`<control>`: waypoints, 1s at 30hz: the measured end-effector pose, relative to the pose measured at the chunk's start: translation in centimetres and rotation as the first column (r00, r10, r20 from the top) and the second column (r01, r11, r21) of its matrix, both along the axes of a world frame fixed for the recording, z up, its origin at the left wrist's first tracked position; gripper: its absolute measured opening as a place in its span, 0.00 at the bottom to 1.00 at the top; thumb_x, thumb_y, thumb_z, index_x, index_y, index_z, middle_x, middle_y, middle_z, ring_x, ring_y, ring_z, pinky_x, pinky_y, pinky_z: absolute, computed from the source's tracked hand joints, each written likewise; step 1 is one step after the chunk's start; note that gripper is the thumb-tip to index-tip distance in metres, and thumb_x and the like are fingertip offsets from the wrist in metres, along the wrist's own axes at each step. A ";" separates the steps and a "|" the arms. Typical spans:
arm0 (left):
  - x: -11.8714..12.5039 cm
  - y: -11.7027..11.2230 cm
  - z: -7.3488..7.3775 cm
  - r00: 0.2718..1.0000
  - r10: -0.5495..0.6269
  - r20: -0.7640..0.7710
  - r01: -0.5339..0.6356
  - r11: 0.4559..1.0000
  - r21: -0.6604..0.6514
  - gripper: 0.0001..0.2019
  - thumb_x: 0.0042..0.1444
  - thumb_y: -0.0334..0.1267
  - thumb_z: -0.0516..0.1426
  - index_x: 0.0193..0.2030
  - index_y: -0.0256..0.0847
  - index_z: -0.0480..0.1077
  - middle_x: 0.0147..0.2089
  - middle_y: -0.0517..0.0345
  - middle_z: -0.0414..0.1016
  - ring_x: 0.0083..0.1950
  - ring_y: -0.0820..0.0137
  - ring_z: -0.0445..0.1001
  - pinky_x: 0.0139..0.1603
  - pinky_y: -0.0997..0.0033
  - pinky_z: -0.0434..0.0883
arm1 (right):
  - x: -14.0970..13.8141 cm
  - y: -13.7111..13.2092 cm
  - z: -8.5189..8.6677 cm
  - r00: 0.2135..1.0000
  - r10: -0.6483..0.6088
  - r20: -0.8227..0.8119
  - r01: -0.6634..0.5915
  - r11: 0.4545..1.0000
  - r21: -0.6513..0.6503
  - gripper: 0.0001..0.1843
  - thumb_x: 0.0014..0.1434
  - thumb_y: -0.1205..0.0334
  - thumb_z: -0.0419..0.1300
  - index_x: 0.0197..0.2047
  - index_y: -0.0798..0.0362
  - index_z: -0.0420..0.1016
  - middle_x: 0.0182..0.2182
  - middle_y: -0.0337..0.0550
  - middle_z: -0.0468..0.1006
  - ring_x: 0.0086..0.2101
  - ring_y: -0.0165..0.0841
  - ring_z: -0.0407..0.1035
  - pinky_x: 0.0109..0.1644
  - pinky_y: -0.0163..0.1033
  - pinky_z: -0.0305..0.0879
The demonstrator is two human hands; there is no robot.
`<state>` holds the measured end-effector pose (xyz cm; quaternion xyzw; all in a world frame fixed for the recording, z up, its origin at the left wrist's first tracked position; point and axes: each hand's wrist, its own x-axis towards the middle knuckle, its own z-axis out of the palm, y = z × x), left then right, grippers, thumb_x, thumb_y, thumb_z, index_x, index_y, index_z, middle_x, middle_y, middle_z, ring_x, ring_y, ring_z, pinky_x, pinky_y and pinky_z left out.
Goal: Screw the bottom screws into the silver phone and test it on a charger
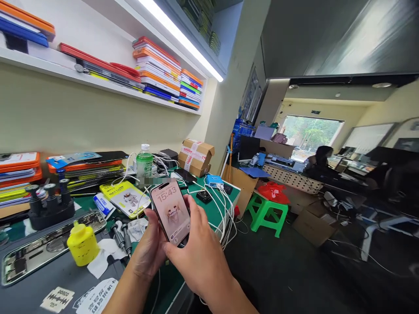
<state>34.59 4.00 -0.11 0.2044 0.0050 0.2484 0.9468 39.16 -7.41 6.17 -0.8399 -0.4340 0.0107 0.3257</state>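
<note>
A smartphone (172, 213) with a lit lock screen reading 15:43 is held upright and tilted above the bench's right part. My left hand (149, 248) grips its left edge, thumb along the side. Around its right edge and lower corner wraps my right hand (199, 240). Left of my hands lie several screwdrivers (119, 237) and crumpled white tissue (137, 227). Behind the phone is a yellow battery package (126, 198), with a blue-and-white small box (103, 206) beside it. An opened device with bare inner parts (54, 244) rests on the grey mat.
A yellow bottle (81, 244) and black screwdriver stand (50, 209) occupy the left. A green-liquid bottle (144, 163), cardboard box (195, 157) and blue USB hub (214, 181) stand behind. White cables (225, 213) hang over the bench edge. A green stool (268, 213) is rightward; a person sits far back.
</note>
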 end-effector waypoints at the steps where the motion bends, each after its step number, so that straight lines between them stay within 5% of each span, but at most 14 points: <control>1: 0.0 -0.2 0.1 0.999 0.007 -0.043 -0.008 1.000 -0.011 0.42 0.41 0.61 0.70 0.61 0.41 0.74 0.67 0.42 0.68 0.69 0.46 0.65 0.70 0.49 0.63 | 0.2 0.0 0.1 1.000 0.014 0.008 -0.014 1.000 0.004 0.53 0.54 0.57 0.65 0.77 0.43 0.42 0.69 0.41 0.60 0.63 0.42 0.63 0.65 0.51 0.64; 6: 0.4 -1.0 0.0 0.991 0.097 -0.090 -0.088 0.991 0.097 0.41 0.49 0.66 0.63 0.66 0.44 0.71 0.69 0.46 0.65 0.73 0.52 0.59 0.74 0.56 0.58 | 1.8 -0.7 -0.5 0.997 -0.011 0.070 0.004 0.995 0.104 0.36 0.53 0.54 0.66 0.63 0.51 0.64 0.51 0.45 0.76 0.50 0.46 0.74 0.51 0.51 0.72; 11: 1.2 -0.2 -0.5 0.994 0.081 -0.079 -0.067 0.983 0.174 0.41 0.52 0.71 0.59 0.63 0.44 0.74 0.72 0.45 0.61 0.73 0.54 0.58 0.65 0.57 0.69 | 5.1 -0.2 -0.7 0.945 -0.225 0.238 0.156 0.948 0.277 0.38 0.52 0.49 0.64 0.63 0.52 0.61 0.51 0.46 0.76 0.48 0.47 0.74 0.49 0.54 0.73; 16: 1.1 -0.5 0.9 0.950 0.081 -0.301 -0.095 0.995 -0.033 0.34 0.65 0.65 0.45 0.63 0.43 0.74 0.66 0.48 0.68 0.62 0.60 0.71 0.50 0.63 0.77 | 9.2 2.1 1.0 0.922 -0.315 0.223 0.195 0.879 0.435 0.41 0.52 0.46 0.62 0.64 0.59 0.62 0.49 0.54 0.77 0.47 0.51 0.75 0.48 0.54 0.75; 21: 0.6 -0.6 1.5 0.938 0.042 -0.343 -0.095 0.986 -0.140 0.30 0.70 0.55 0.41 0.64 0.43 0.73 0.49 0.50 0.76 0.40 0.66 0.76 0.39 0.64 0.79 | 12.2 3.5 2.2 0.945 -0.291 0.150 0.176 0.839 0.515 0.44 0.50 0.45 0.63 0.65 0.61 0.63 0.53 0.59 0.74 0.49 0.54 0.74 0.50 0.56 0.74; 30: 1.6 0.7 -0.5 0.954 0.020 -0.300 -0.087 0.974 -0.211 0.30 0.69 0.55 0.43 0.68 0.43 0.69 0.38 0.50 0.73 0.34 0.67 0.73 0.36 0.63 0.76 | 14.6 4.6 2.4 0.996 -0.070 -0.051 0.086 0.829 0.553 0.40 0.49 0.48 0.67 0.61 0.58 0.65 0.56 0.53 0.74 0.55 0.43 0.70 0.60 0.46 0.69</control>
